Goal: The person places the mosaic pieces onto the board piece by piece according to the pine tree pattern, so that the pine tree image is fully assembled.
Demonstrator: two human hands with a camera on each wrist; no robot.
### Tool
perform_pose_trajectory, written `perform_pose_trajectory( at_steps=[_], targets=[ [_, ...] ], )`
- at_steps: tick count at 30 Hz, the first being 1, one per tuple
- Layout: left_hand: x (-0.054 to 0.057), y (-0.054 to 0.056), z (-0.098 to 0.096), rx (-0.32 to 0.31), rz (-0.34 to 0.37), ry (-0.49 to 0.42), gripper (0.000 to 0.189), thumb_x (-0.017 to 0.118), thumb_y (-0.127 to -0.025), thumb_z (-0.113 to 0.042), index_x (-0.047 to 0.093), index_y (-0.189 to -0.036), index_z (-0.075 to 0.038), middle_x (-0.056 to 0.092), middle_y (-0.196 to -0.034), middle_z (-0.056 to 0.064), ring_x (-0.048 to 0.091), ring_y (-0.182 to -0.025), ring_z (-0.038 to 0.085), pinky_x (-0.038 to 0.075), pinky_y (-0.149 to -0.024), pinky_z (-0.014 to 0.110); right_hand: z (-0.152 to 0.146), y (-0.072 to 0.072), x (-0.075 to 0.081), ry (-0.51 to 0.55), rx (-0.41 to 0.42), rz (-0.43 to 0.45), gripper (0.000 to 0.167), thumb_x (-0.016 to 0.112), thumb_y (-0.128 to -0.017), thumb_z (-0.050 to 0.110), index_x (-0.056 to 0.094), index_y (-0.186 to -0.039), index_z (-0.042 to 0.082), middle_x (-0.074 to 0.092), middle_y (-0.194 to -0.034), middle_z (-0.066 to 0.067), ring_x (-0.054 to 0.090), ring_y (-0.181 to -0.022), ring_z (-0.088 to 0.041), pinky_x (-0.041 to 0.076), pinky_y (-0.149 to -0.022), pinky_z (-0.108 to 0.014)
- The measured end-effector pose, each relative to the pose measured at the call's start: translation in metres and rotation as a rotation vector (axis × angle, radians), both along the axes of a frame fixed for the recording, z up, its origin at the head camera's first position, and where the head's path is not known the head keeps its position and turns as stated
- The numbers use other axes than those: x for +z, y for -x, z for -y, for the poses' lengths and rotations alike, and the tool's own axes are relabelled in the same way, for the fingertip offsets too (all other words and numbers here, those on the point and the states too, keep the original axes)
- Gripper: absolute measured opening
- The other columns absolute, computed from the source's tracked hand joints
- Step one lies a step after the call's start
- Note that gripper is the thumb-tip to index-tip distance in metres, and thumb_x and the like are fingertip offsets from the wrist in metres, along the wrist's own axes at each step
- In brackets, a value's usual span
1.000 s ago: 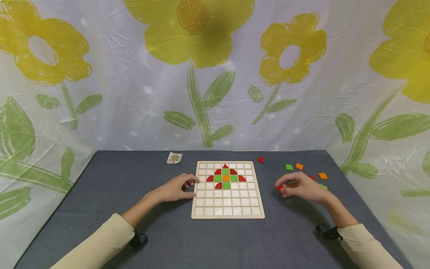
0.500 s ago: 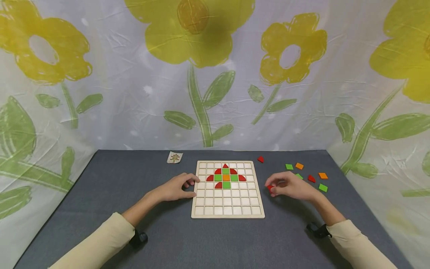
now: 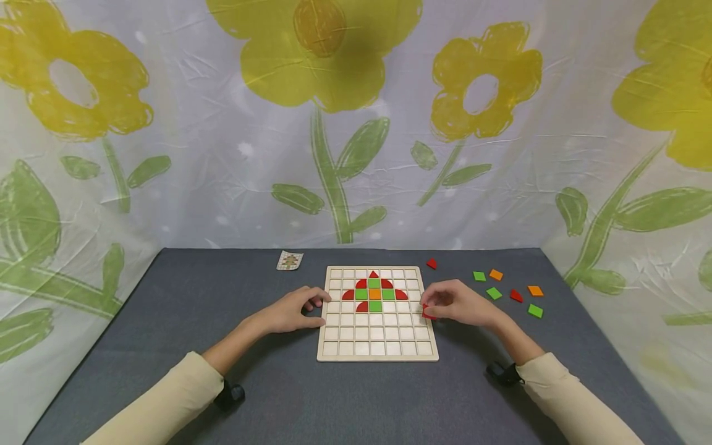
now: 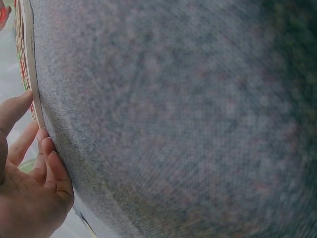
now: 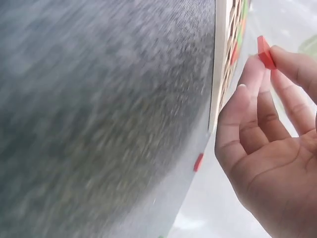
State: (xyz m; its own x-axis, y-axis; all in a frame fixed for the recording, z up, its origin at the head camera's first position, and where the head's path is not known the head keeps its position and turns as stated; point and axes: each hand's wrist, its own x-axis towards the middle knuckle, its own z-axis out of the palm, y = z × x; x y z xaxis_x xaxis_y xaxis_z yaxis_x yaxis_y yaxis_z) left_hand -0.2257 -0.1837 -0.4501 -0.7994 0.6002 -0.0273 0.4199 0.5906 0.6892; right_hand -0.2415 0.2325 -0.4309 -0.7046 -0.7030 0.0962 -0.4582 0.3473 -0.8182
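A wooden grid board [image 3: 361, 350] lies flat on the dark cloth, its upper middle squares filled with red, green and orange tiles. My left hand [image 3: 293, 311] rests against the board's left edge, thumb and fingertips touching the rim, fingers relaxed. Between thumb and fingertips, my right hand [image 3: 458, 303] pinches a red tile [image 5: 265, 52] over the board's right edge. In the head view the fingers partly cover that tile. A green tile [image 3: 375, 306] and a red quarter-round tile [image 3: 362, 306] sit side by side in the lowest filled row.
Loose tiles lie to the right: several green ones [image 3: 535, 311], orange ones [image 3: 496, 275] and a red one [image 3: 516, 296]. Another red tile [image 3: 431, 264] sits behind the board's right corner. A small pattern card [image 3: 289, 261] lies at back left, before a flowered cloth backdrop [image 3: 222, 154].
My right hand has moved left with the red tile, from beside the loose tiles to the board's right edge, uncovering several tiles. The left hand has stayed still.
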Motion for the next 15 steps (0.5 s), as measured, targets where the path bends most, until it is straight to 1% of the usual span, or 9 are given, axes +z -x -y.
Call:
perform_pose_trajectory(
  at_steps=[2,5,12,15],
  targets=[
    [0.000,0.000,0.000,-0.002,0.000,-0.001,0.043,0.076,-0.095,-0.016,0.059,-0.132,-0.004,0.054,-0.110,0.007,0.056,-0.100,0.025,0.047,-0.091,0.045,0.006,0.002,0.000,-0.005,0.003,-0.007,0.014,0.073,-0.095,0.003,0.069,-0.107,-0.003,0.067,-0.093,-0.009,0.061,-0.075,-0.025,0.053,-0.069,-0.030],
    [-0.001,0.000,0.001,-0.003,-0.002,-0.001,0.043,0.075,-0.095,-0.017,0.058,-0.133,-0.004,0.054,-0.110,0.007,0.056,-0.101,0.025,0.047,-0.091,0.045,0.015,0.004,0.000,-0.009,0.011,-0.023,0.016,0.074,-0.094,0.003,0.069,-0.107,-0.003,0.068,-0.092,-0.007,0.063,-0.078,-0.022,0.054,-0.071,-0.031],
    [0.000,0.000,0.000,-0.003,-0.003,-0.005,0.044,0.075,-0.095,-0.017,0.058,-0.133,-0.003,0.054,-0.110,0.007,0.056,-0.101,0.025,0.047,-0.091,0.046,0.036,0.009,-0.002,-0.043,-0.014,-0.002,0.020,0.078,-0.091,0.005,0.070,-0.108,-0.002,0.069,-0.090,-0.007,0.064,-0.080,-0.024,0.054,-0.074,-0.030],
    [0.000,-0.001,-0.001,0.001,-0.006,-0.003,0.044,0.075,-0.095,-0.017,0.058,-0.133,-0.003,0.054,-0.110,0.007,0.056,-0.100,0.025,0.048,-0.090,0.045,0.042,0.013,-0.004,-0.036,-0.003,-0.021,0.019,0.077,-0.091,0.003,0.070,-0.108,-0.002,0.069,-0.091,-0.008,0.065,-0.081,-0.024,0.055,-0.076,-0.032]
  ],
)
